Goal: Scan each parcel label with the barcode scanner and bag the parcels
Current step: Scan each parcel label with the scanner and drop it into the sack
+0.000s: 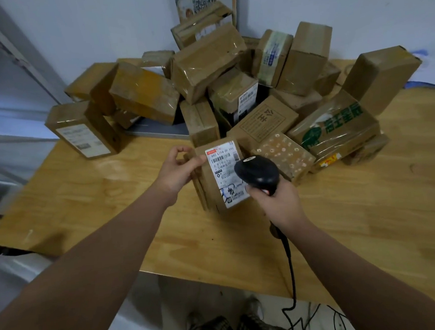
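A small cardboard parcel (214, 188) stands on the wooden table (369, 218), its white shipping label (224, 169) facing up toward me. My left hand (179, 168) grips the parcel's left edge, thumb on the label side. My right hand (278, 199) holds a black barcode scanner (258, 172) by its handle. The scanner head hovers over the right side of the label and covers part of it. Its black cable (290, 262) hangs down off the table's near edge.
A heap of several cardboard parcels (204, 62) fills the back of the table, some spilling forward to the right (337, 128). One labelled box (85, 127) stands at the back left corner. White bag material (13, 277) lies off the table's left edge.
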{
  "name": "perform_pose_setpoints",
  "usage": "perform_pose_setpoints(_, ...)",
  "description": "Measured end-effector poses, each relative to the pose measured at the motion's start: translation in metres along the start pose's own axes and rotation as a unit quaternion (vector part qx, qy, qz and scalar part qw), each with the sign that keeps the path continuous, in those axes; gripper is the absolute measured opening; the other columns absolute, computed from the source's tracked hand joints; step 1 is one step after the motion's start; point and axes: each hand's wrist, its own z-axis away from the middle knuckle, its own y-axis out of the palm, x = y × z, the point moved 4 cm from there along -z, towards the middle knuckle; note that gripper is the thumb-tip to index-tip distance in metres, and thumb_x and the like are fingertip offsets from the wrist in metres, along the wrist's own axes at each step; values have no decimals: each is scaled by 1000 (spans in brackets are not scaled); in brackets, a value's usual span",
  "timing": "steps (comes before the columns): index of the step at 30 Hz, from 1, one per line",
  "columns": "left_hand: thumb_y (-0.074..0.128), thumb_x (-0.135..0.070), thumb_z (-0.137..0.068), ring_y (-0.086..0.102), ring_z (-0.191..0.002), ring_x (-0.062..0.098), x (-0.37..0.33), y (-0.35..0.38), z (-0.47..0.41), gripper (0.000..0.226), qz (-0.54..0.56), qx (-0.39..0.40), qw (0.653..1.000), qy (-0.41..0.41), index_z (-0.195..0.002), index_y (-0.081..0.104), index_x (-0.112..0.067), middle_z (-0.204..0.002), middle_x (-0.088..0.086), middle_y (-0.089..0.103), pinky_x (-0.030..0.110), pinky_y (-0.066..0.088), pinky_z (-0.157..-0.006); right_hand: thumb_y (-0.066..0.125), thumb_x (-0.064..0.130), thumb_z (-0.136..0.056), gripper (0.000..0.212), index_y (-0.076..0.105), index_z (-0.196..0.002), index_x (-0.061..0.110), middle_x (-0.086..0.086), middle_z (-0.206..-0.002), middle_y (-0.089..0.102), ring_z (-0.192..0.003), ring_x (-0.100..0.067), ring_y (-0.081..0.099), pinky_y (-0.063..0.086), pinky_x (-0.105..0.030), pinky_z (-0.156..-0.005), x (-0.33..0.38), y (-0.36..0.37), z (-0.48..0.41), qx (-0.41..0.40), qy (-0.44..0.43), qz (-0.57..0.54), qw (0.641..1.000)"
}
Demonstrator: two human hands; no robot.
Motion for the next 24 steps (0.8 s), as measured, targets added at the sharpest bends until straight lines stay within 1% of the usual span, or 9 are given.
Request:
perform_pose_setpoints(2,74,-22,-84,62,-87,15,-3,-5,-1,28,8,-30,999,22,-99,52,-28,-98,1,61,25,51,-73,75,30,-81,26,65,-100,15,9,-70,65,-63,-6,63,51,-21,-58,6,5,1,12,4,16,1000)
perform_pose_setpoints(4,74,-22,-84,61,-86,14,-4,-7,0,30,14,-48,998,33,-103,51,-27,-97,0,60,24,50,-72,74,32,-81,24,68,-94,13,7,-63,63,-61,-10,64,54,-28,-61,12,8,3,11,0,20,1000)
perform_pose_setpoints(6,74,-22,-84,61,-86,13,-5,-7,0,32,17,-51,998,38,-106,51,-26,-97,-1,59,22,49,-70,73,31,-83,19,69,-83,12,4,-57,63,-54,-11,63,54,-27,-59,16,10,4,5,4,1,1000)
perform_pose_setpoints(8,75,-23,-83,61,-87,12,-6,-7,1,36,14,-49,998,40,-110,51,-24,-99,0,59,22,49,-70,71,29,-85,22,68,-76,10,-2,-56,63,-49,-11,62,55,-27,-56,19,11,6,3,15,-19,1000)
perform_pose_setpoints(11,76,-25,-81,61,-90,13,-6,-7,0,41,9,-51,998,39,-113,51,-25,-104,2,59,23,49,-70,68,29,-88,26,66,-72,9,-5,-56,63,-46,-11,61,51,-19,-52,20,10,7,7,25,2,1000)
perform_pose_setpoints(14,75,-24,-82,60,-89,12,-6,-7,0,42,7,-51,998,39,-115,51,-24,-103,1,59,23,49,-70,67,29,-88,27,65,-69,9,-5,-54,62,-46,-12,61,53,-20,-54,20,10,8,12,30,4,999)
perform_pose_setpoints(17,75,-24,-82,62,-90,13,-6,-7,-2,40,7,-53,998,41,-113,51,-24,-105,4,60,24,50,-73,67,30,-88,27,65,-71,10,-4,-54,62,-46,-11,61,52,-18,-53,20,11,9,20,35,9,999)
perform_pose_setpoints(21,75,-24,-82,63,-93,16,-4,-9,-3,39,5,-50,998,41,-112,51,-25,-108,6,62,29,53,-80,67,31,-88,27,65,-72,9,-3,-54,62,-48,-11,62,55,-23,-59,21,11,10,21,42,14,999)
perform_pose_setpoints(24,74,-23,-83,63,-91,14,-5,-8,-2,38,12,-47,998,41,-113,50,-25,-105,4,62,26,52,-76,67,31,-88,27,65,-72,9,-6,-56,63,-49,-13,62,56,-24,-59,23,12,11,24,43,12,999)
